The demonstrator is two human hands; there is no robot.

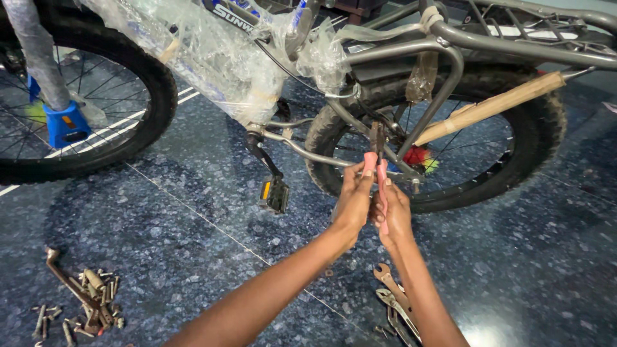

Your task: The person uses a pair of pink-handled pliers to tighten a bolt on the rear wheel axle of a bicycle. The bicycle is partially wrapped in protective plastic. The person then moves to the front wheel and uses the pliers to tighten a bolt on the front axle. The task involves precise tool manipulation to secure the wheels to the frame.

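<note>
Pliers (378,144) with pink handles stand upright between both hands, their rusty tips at the grey bicycle frame (411,48) beside the rear wheel (540,135). Below everything lies a dark blue speckled stone floor (193,212) crossed by thin pale seams, glossy under indoor light. Both forearms reach up from the lower edge, meeting at the tool. The left hand (353,202) has its fingers clenched around one pink handle; the right hand (393,215) grips the other handle, just beside it. Left of the fingers hangs a black pedal (275,194). Beneath the right wrist lie spanners (395,302) on the floor. Far left of the fingers sits a heap of rusty bolts (87,302), with the front wheel (96,90) above it
</note>
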